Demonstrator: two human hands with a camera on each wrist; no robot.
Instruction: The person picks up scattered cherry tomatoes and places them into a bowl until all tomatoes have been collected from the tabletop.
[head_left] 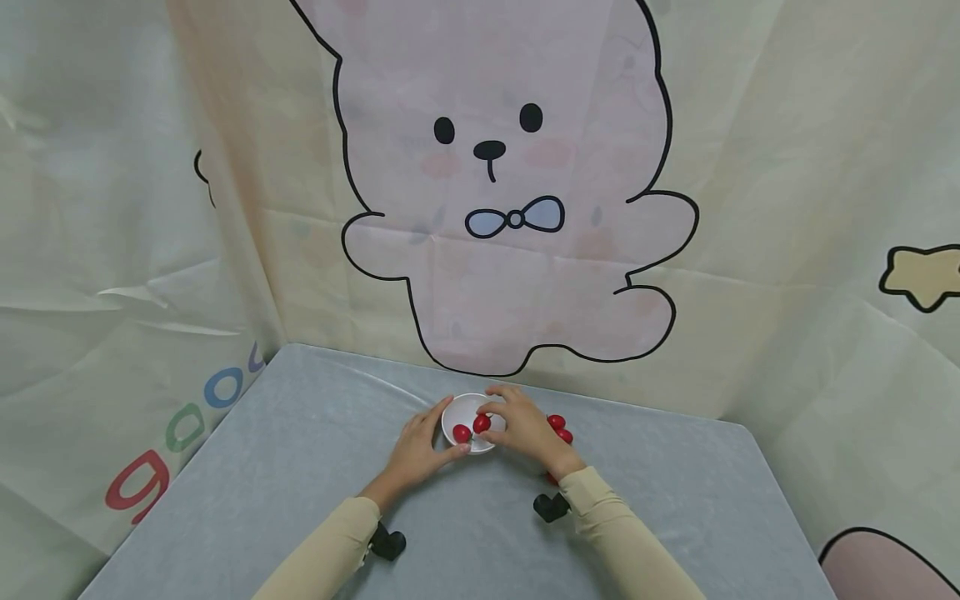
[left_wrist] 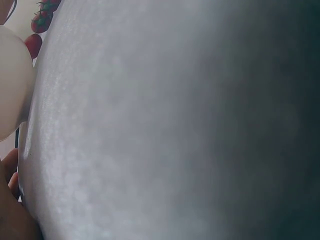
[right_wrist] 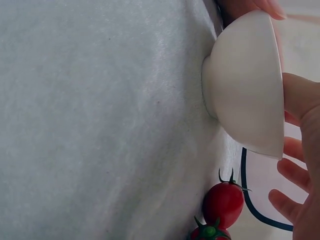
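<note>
A white bowl point(head_left: 463, 407) stands on the cloth-covered table, seen from the side in the right wrist view. My left hand point(head_left: 414, 452) grips it from the left, thumb at the near rim and fingers at the far side. Inside lies one red cherry tomato point(head_left: 461, 433). My right hand point(head_left: 528, 427) pinches another cherry tomato point(head_left: 482, 424) over the bowl, between thumb and fingers. From the right wrist, the bowl wall point(right_wrist: 247, 85) hides most of that pinch. Only the bowl's side point(left_wrist: 14, 82) shows at the edge of the left wrist view.
More cherry tomatoes point(head_left: 556, 422) lie on the table just right of the bowl, partly behind the right hand. One further tomato point(head_left: 551, 479) peeks out beneath the right wrist. A grey cloth point(head_left: 337, 417) covers the table, and a printed curtain point(head_left: 787, 333) hangs behind it.
</note>
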